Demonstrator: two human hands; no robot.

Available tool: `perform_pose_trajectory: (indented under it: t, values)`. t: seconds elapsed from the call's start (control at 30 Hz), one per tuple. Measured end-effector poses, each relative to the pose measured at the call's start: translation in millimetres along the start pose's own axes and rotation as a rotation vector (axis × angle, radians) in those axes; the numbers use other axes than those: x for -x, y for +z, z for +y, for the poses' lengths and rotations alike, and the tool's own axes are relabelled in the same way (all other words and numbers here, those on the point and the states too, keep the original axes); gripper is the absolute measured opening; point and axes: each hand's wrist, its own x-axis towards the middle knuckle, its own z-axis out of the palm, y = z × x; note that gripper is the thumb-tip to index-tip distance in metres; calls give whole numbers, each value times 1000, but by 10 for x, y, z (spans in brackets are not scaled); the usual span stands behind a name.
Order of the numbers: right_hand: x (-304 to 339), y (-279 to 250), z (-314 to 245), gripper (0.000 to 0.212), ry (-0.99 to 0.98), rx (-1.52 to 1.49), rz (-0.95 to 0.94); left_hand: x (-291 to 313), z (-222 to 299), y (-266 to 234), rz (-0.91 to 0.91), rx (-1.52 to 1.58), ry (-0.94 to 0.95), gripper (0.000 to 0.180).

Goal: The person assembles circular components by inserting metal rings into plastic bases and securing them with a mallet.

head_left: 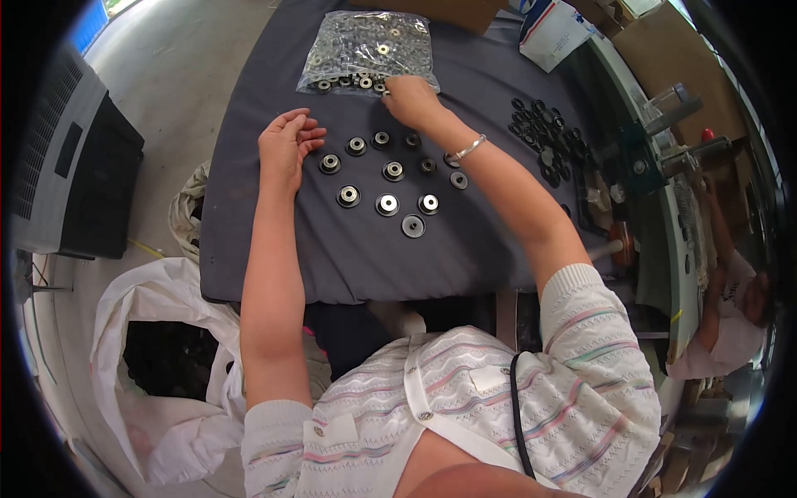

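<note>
A clear plastic bag full of small round metal parts lies at the far side of the grey cloth-covered table. At its near edge, my right hand has its fingertips pinched on what looks like one small round metal part. My left hand hovers at the left of the table, fingers loosely apart and holding nothing. Between and below my hands stand several flanged metal parts with centre holes, such as the nearest metal part. A flatter grey disc lies closest to me, and my right forearm partly covers another piece.
Many black rings are heaped on the right of the table. Beyond them stands a green machine with metal rods. A white sack with dark contents sits on the floor at left. Another person is at the far right.
</note>
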Motion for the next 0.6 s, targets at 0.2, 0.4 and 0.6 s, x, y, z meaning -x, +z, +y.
perform_pose_trajectory:
  t: [0.2,0.4,0.6]
  values:
    - [-95,84,-5,19,186,71,-10,-80,7,34,-41,21,11,20]
    - [26,52,-26,23,92,-59,-45,-127,-48,-162,-24,-31,2,24]
    - [471,-210,236,20,3,-313,83,-169,-97,-178,-14,-69,-7,26]
